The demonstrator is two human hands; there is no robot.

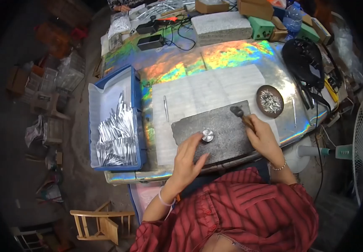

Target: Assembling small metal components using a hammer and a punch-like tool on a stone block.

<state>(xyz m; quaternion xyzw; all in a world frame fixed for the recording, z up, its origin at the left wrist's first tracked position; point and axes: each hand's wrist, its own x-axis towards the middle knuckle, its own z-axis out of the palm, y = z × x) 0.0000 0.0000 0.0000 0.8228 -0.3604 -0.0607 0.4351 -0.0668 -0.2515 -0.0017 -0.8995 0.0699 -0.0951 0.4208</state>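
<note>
Your right hand has its fingers clamped on the hammer, likely head-heavy; left hand, fingers apart, is at the disc on the slab, probably hard, slick: take its rim.

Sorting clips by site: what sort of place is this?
Probably a small metalworking workshop: the right hand holds a hammer at a dark slab, and a blue tray holds many slim silvery metal pieces.
</note>
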